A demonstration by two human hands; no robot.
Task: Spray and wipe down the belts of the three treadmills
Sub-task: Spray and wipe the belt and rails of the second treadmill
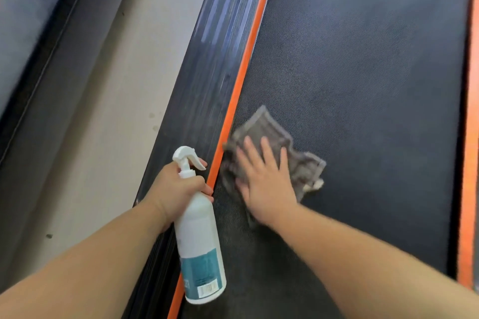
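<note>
A dark textured treadmill belt [363,72] fills the right of the head view, edged by orange strips. My right hand [267,181] lies flat with straight fingers on a grey cloth [269,127], pressing it onto the belt near its left edge. My left hand [176,189] grips the neck of a white spray bottle [199,248] with a teal label, held over the left side rail, nozzle pointing away from me.
The black ribbed side rail [207,72] runs along the belt's left orange strip [248,59]. A pale floor strip [124,85] separates this treadmill from another one [26,21] at the far left. A second orange strip [470,137] borders the belt's right side.
</note>
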